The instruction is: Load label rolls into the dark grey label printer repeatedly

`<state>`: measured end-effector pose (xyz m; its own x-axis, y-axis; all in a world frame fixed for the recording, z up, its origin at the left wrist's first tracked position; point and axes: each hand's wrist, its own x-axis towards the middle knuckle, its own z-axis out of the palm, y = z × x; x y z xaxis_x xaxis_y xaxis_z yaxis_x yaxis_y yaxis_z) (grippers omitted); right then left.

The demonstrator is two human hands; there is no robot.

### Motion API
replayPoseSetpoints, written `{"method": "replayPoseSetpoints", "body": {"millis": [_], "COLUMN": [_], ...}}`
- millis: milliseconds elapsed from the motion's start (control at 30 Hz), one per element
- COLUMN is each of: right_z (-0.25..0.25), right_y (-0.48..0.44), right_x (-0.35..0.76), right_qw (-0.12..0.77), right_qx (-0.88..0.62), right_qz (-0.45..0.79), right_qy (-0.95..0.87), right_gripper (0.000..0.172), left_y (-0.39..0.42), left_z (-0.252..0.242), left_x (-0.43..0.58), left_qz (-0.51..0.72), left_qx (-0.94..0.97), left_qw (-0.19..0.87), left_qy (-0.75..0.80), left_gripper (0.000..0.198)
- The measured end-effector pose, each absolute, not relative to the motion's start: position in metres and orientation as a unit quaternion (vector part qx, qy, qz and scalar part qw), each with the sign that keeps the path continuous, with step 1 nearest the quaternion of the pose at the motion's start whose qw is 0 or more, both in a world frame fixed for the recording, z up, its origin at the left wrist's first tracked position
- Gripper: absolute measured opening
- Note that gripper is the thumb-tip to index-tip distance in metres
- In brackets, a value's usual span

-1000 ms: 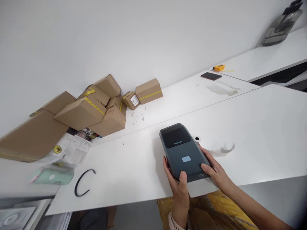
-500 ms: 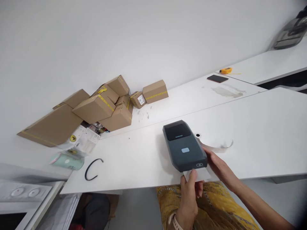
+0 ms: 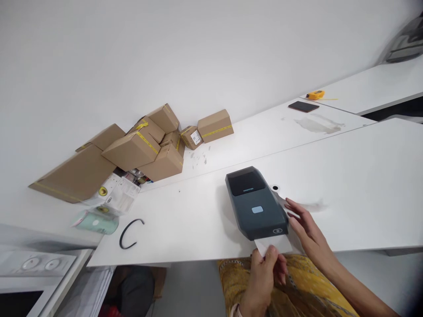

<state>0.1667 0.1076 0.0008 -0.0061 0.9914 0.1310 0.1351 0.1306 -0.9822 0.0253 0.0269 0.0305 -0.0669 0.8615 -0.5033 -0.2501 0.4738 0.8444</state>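
Note:
A dark blue-grey label printer (image 3: 256, 204) stands on the white table (image 3: 198, 237), with a pale button on top. White paper (image 3: 280, 243) sticks out of its front end, over the table's near edge. My left hand (image 3: 266, 268) pinches that paper between thumb and fingers. Beside the printer's right side, my right hand (image 3: 304, 224) is held with its fingers apart, nearest the front right corner. A pale strip (image 3: 313, 207) lies behind my right hand, partly blurred.
Cardboard boxes (image 3: 132, 149) are piled at the back left. Near the left edge are a mint-green pouch (image 3: 95, 222) and a black curved band (image 3: 124, 233). A dark phone (image 3: 303, 106) and a yellow tape measure (image 3: 315, 94) lie at the back right.
My right hand has moved off the printer's side a little, and its fingers have spread. My left hand has drawn slightly lower with the paper, showing more of it.

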Motion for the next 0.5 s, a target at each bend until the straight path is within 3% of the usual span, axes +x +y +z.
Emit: {"method": "replayPoseSetpoints", "body": {"millis": [100,200,367,500], "right_z": [0.021,0.032,0.031,0.033], "right_y": [0.106,0.113,0.12,0.121], "right_x": [0.161,0.154,0.144,0.141], "right_qw": [0.504,0.47,0.422,0.403], "right_qx": [-0.432,-0.367,-0.388,-0.412], "right_qz": [0.273,0.161,0.066,0.031], "right_qy": [-0.696,-0.787,-0.817,-0.817], "right_gripper": [0.039,0.039,0.045,0.037], "left_y": [0.018,0.014,0.021,0.033], "left_z": [0.035,0.036,0.039,0.042], "left_x": [0.016,0.0,-0.022,-0.02], "left_qz": [0.412,0.465,0.585,0.585], "left_qx": [0.304,0.328,0.295,0.347], "left_qw": [0.626,0.52,0.305,0.29], "left_qy": [0.587,0.637,0.691,0.674], "left_gripper": [0.065,0.066,0.046,0.055]}}
